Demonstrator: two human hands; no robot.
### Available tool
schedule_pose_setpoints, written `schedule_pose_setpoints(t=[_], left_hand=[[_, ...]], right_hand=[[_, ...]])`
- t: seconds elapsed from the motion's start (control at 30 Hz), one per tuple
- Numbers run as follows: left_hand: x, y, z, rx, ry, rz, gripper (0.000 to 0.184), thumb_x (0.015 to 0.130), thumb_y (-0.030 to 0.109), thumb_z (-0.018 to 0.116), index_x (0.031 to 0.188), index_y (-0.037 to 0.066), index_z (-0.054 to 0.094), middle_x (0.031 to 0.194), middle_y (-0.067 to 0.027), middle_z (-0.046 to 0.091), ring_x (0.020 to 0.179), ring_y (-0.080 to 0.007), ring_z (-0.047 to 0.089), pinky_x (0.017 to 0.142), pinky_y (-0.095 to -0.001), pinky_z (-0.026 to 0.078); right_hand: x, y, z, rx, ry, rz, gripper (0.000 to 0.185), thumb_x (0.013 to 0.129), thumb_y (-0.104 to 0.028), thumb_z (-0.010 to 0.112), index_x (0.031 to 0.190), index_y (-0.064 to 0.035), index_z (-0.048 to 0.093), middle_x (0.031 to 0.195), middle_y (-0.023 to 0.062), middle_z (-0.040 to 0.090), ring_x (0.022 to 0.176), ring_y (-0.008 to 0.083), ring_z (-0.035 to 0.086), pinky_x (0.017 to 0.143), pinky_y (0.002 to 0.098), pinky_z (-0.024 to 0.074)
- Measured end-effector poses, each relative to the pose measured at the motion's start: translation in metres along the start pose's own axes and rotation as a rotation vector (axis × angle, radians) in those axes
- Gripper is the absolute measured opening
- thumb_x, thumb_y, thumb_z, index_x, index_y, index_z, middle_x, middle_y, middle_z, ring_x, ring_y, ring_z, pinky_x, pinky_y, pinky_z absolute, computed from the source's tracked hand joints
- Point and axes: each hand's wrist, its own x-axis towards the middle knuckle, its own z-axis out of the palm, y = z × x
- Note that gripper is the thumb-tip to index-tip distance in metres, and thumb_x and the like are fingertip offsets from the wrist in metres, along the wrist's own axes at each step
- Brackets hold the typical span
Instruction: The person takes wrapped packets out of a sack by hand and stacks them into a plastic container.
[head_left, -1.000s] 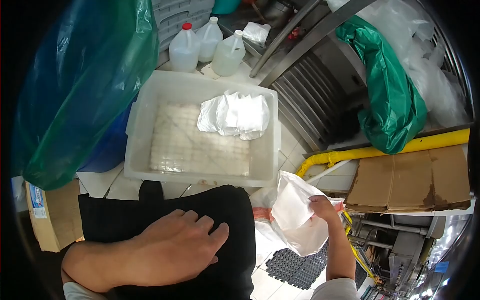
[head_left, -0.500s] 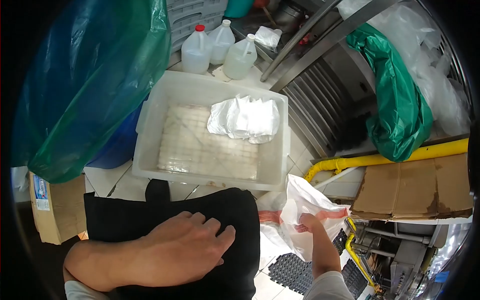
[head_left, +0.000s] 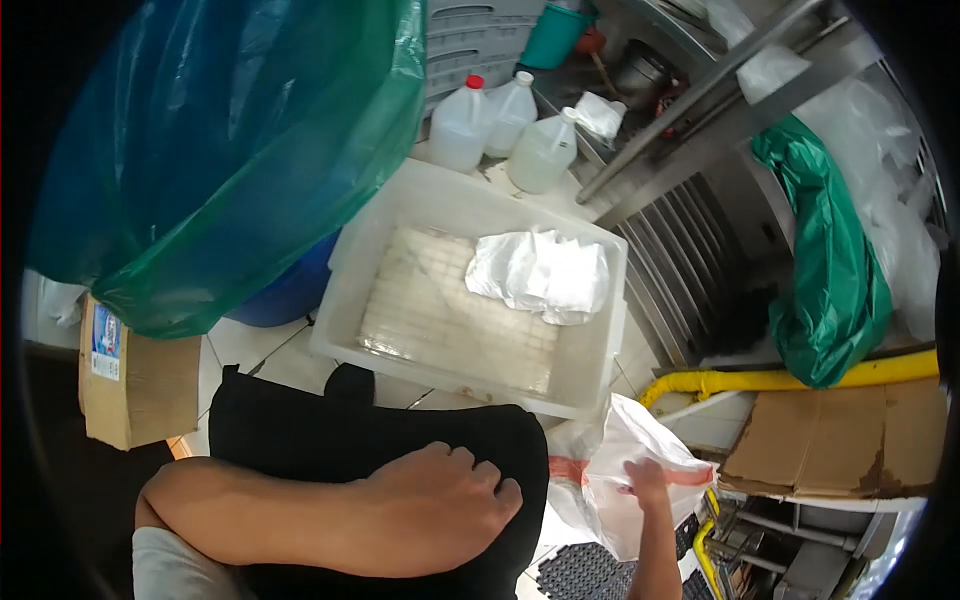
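Note:
My left hand (head_left: 443, 510) lies knuckles up on the black cloth (head_left: 300, 420) over my lap, fingers curled closed. Its palm side is hidden, and nothing shows in it. Off to the right, my right hand (head_left: 647, 482) is closed at a white plastic sack (head_left: 620, 445) with a red stripe, its fingers on the sack's side and partly hidden. Ahead on the floor sits a translucent white tub (head_left: 470, 395). Pale rows of something, too indistinct to name, cover its bottom. Crumpled white sheets or bags (head_left: 540, 275) lie on them toward the right.
Several capped jugs (head_left: 545, 155) stand behind the tub. A big green plastic bag (head_left: 250, 150) bulges at the left above a cardboard box (head_left: 150, 385). At the right are a metal rack (head_left: 690, 250), a yellow pipe (head_left: 790, 380) and flattened cardboard (head_left: 830, 440).
The view has shifted, so the tub, jugs and sack appear farther right and mostly lower. My left hand stays on the black cloth, and my right hand stays at the sack.

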Motion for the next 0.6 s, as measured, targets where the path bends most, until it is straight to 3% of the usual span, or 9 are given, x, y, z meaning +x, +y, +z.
schedule_pose_setpoints(t=[0.07,0.1,0.13,0.17,0.27,0.37,0.5,0.6], left_hand=[[-0.002,-0.001,0.002,-0.013,0.020,-0.006,0.048,0.085,0.025,0.067,0.118,-0.007,0.054,0.082,-0.0165,0.062,0.072,-0.0292,0.063,0.062,-0.0367,0.050],[-0.003,-0.001,0.003,-0.022,0.037,0.002,0.048,0.085,0.025,0.067,0.117,-0.007,0.054,0.082,-0.0163,0.062,0.071,-0.0285,0.063,0.061,-0.0363,0.050],[-0.005,-0.002,0.004,-0.023,0.038,-0.007,0.048,0.085,0.025,0.067,0.117,-0.007,0.054,0.082,-0.0163,0.062,0.071,-0.0285,0.063,0.061,-0.0363,0.050],[-0.006,-0.001,0.005,-0.009,0.042,-0.004,0.047,0.085,0.025,0.067,0.117,-0.007,0.054,0.082,-0.0163,0.062,0.071,-0.0282,0.063,0.061,-0.0362,0.050],[-0.009,-0.001,0.002,0.004,0.044,0.005,0.046,0.085,0.025,0.066,0.117,-0.006,0.055,0.083,-0.0162,0.062,0.071,-0.0277,0.062,0.060,-0.0360,0.049],[-0.011,0.000,0.003,-0.008,0.073,-0.012,0.046,0.084,0.025,0.066,0.117,-0.006,0.055,0.084,-0.0156,0.062,0.070,-0.0274,0.062,0.060,-0.0358,0.049],[-0.020,0.006,-0.005,-0.019,0.136,-0.030,0.048,0.083,0.026,0.065,0.120,-0.004,0.055,0.083,-0.0142,0.062,0.070,-0.0269,0.061,0.060,-0.0356,0.048],[-0.028,0.013,-0.008,0.046,0.085,-0.086,0.049,0.083,0.026,0.065,0.122,-0.002,0.055,0.087,-0.0138,0.061,0.074,-0.0265,0.060,0.065,-0.0351,0.048]], right_hand=[[-0.044,-0.152,-0.003,0.358,0.142,0.228,0.020,0.081,-0.015,0.069,0.091,-0.0007,0.060,0.089,0.0044,0.059,0.078,0.0189,0.059,0.061,0.0336,0.0523],[-0.055,-0.173,-0.011,0.424,0.224,0.186,0.015,0.083,-0.012,0.066,0.090,0.0007,0.062,0.094,0.0019,0.063,0.077,0.0150,0.060,0.066,0.0312,0.0490],[-0.047,-0.168,-0.036,0.194,0.123,0.008,0.015,0.083,-0.012,0.065,0.092,-0.0001,0.065,0.090,0.0036,0.067,0.074,0.0130,0.061,0.068,0.0278,0.0493],[-0.063,-0.229,-0.032,0.172,0.168,-0.054,0.016,0.083,-0.011,0.064,0.093,0.0006,0.065,0.083,0.0025,0.067,0.074,0.0122,0.062,0.068,0.0267,0.0483],[-0.076,-0.321,-0.030,0.347,0.070,-0.061,0.019,0.084,-0.006,0.062,0.100,0.0015,0.065,0.088,0.0034,0.067,0.077,0.0119,0.061,0.071,0.0271,0.0484],[-0.032,-0.342,-0.013,0.401,-0.070,-0.252,0.024,0.084,-0.005,0.063,0.107,0.0019,0.064,0.092,0.0039,0.067,0.079,0.0113,0.061,0.073,0.0271,0.0484],[0.059,-0.365,0.065,0.367,-0.189,-0.309,0.021,0.088,-0.009,0.060,0.107,0.0003,0.063,0.095,0.0055,0.067,0.081,0.0128,0.061,0.077,0.0269,0.0485],[0.130,-0.381,0.142,0.388,-0.225,-0.241,0.019,0.089,-0.012,0.060,0.106,-0.0028,0.062,0.088,0.0052,0.066,0.071,0.0139,0.063,0.051,0.0284,0.0523]])
